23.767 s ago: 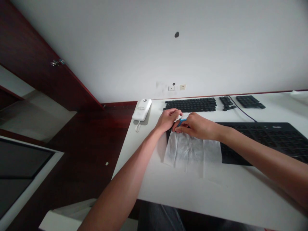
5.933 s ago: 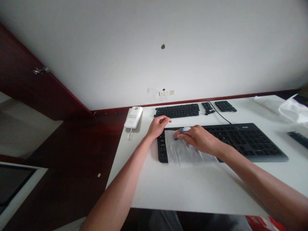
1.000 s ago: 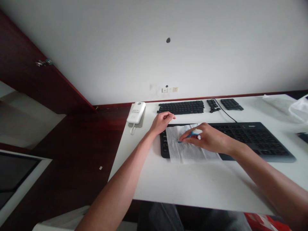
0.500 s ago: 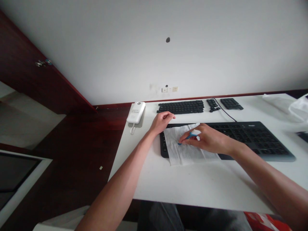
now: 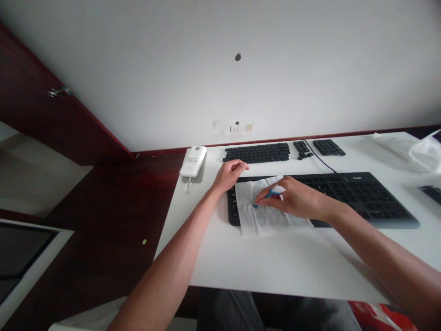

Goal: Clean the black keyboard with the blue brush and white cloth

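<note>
My right hand [image 5: 292, 197] is closed around a small brush [image 5: 274, 192] with a blue body and white bristles. The blue end points down and touches a white wipe [image 5: 255, 220]. This wipe lies creased over the left part of a black keyboard base [image 5: 375, 225] and hangs past its front edge. By the base's back left corner rests my left hand [image 5: 230, 174], its fingers loosely curled with nothing visible in them. My right hand covers part of the wipe and of the base's middle.
Behind the base lie groups of loose black keycaps [image 5: 257, 152]. A black cable [image 5: 320, 158] runs toward the wall. At the left table edge is a white power bank [image 5: 193, 161] with a strap. A white plastic bag [image 5: 427, 151] lies at right on the white table [image 5: 275, 271].
The whole view has shifted slightly. The brush's blue end stays on the wipe, and both hands keep nearly the same positions.
</note>
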`<state>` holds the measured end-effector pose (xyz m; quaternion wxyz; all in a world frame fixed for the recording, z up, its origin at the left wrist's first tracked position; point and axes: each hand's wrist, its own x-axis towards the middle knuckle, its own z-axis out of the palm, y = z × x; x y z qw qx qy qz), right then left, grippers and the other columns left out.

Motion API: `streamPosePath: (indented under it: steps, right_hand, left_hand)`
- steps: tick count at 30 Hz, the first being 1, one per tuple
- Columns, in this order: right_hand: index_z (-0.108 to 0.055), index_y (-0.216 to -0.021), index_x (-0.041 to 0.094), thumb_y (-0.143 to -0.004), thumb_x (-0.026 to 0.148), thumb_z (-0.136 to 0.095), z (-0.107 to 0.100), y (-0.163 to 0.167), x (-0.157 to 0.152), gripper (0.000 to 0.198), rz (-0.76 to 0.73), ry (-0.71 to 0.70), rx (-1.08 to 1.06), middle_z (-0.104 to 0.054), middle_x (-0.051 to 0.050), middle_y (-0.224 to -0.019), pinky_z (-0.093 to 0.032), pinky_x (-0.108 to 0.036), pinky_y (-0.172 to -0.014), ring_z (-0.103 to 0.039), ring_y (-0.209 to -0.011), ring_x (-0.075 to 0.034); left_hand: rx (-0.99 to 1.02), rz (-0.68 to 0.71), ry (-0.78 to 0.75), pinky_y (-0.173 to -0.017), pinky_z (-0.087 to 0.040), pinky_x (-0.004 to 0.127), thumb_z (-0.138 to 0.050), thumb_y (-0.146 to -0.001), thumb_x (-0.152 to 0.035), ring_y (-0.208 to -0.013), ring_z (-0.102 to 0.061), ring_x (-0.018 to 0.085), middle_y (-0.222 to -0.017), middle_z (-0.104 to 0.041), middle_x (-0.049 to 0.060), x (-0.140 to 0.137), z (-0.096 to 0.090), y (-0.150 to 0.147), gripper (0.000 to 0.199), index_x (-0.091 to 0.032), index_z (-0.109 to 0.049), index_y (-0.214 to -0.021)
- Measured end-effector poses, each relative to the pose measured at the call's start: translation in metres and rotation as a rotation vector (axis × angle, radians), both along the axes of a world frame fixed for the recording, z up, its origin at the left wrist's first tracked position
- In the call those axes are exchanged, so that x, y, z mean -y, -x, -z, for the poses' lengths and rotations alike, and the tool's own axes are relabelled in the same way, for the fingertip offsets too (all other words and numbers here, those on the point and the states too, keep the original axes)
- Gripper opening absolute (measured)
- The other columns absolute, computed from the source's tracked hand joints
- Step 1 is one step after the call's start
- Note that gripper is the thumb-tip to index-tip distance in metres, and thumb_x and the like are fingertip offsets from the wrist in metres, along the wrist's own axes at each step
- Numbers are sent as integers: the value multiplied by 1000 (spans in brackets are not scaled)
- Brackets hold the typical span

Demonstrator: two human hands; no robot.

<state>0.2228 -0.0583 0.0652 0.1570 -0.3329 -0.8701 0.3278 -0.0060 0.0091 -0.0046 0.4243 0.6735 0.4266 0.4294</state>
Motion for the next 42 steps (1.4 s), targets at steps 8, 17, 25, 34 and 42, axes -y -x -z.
streamPosePath:
  steps: [8, 17, 25, 34, 42]
  right_hand:
    - [-85, -104, 26, -99, 47, -64, -12, -11, 0, 30, 73, -17, 34, -81, -3, -84, -46, -27, -53, -63, -54, -14]
    - [-85, -103, 25, -98, 49, -65, -9, -12, -4, 32, 17, 8, 5, -82, -4, -87, -50, -26, -59, -69, -64, -17]
    - [-85, -103, 25, -98, 52, -63, -9, -10, -4, 35, 8, 84, 11, -83, -5, -95, -56, -29, -68, -74, -76, -20]
    - [-84, -104, 26, -101, 44, -61, -8, -7, -1, 29, 22, 10, 82, -83, -3, -93, -54, -29, -67, -73, -73, -19]
    - [-83, -106, 24, -99, 40, -65, -10, 0, 7, 25, -48, 48, -14, -83, -5, -97, -56, -29, -71, -75, -80, -20]
  left_hand:
    - [-7, 0, -8, -61, -30, 28, -58, -96, -44, -67, -44, 15, -74, -58, 2, 0, -2, 0, 33, -16, -74, -89]
    - [20, 11, 0, -60, -28, 28, -60, -96, -46, -65, -42, 14, -70, -54, 0, 0, -1, 0, 35, -16, -74, -88]
    - [-9, 4, -12, -61, -30, 28, -58, -96, -45, -66, -44, 15, -73, -57, 1, 1, -2, 0, 34, -16, -74, -89]
    - [-10, 3, -18, -61, -29, 28, -59, -96, -43, -66, -43, 15, -75, -59, 2, 0, -1, 0, 32, -16, -75, -89]
    - [13, 18, -21, -62, -31, 28, -60, -95, -46, -66, -44, 15, -72, -58, 1, -1, 0, -1, 35, -15, -74, -88]
